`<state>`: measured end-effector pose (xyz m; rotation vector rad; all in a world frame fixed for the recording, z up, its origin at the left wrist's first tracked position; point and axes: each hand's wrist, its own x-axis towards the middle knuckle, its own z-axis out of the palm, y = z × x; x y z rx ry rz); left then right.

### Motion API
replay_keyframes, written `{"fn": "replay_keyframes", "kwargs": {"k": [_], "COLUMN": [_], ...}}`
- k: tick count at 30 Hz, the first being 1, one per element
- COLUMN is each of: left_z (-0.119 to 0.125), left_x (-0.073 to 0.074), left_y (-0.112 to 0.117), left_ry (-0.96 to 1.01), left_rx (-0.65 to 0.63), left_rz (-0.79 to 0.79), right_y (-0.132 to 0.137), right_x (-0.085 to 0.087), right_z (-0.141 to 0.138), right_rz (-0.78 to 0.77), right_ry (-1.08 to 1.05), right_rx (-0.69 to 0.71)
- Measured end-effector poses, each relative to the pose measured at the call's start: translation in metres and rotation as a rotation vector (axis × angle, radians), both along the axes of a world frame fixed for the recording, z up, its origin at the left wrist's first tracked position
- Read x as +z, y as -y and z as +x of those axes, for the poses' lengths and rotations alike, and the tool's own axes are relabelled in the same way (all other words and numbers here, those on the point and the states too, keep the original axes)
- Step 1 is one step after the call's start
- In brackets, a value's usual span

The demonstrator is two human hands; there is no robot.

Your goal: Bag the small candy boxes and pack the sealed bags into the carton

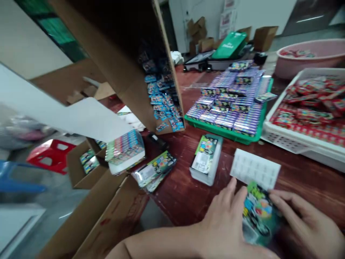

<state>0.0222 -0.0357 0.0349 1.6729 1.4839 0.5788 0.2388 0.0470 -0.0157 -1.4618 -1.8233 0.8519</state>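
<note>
A flat printed packet [256, 214] with green lettering and a motorcycle picture lies low in front of me, between my hands. My left hand [223, 219] grips its left side, the fingers along that edge and the thumb at the bottom. At its upper right edge, my right hand [307, 219] pinches the packet between thumb and fingers; that hand is partly blurred. Just beyond the packet is a white sheet of small labels [256, 168], its lower edge partly covered. A clear plastic box [207, 158] holding similar printed packets stands to the left of the sheet.
Two printed packets [157, 169] lie farther left, near a stack of colourful cards [125, 147]. A green tray [231, 136] carries rows of purple boxes; a white crate [304, 147] holds red packets. A tilted carton [129, 79] contains blue sachets. An open carton [91, 216] borders the table.
</note>
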Motion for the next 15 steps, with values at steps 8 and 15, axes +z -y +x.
{"fn": "replay_keyframes", "kwargs": {"k": [8,15], "left_z": [-0.188,-0.273], "left_x": [0.035,0.003], "left_y": [0.03,0.033], "left_ry": [-0.708,-0.778], "left_rx": [0.339,0.317], "left_rz": [0.281,0.204], "right_y": [-0.015,0.002], "right_x": [0.037,-0.028], "right_z": [-0.181,-0.176], "right_rz": [0.124,0.43], "right_ry": [-0.122,0.207], "right_rx": [0.529,0.582]}}
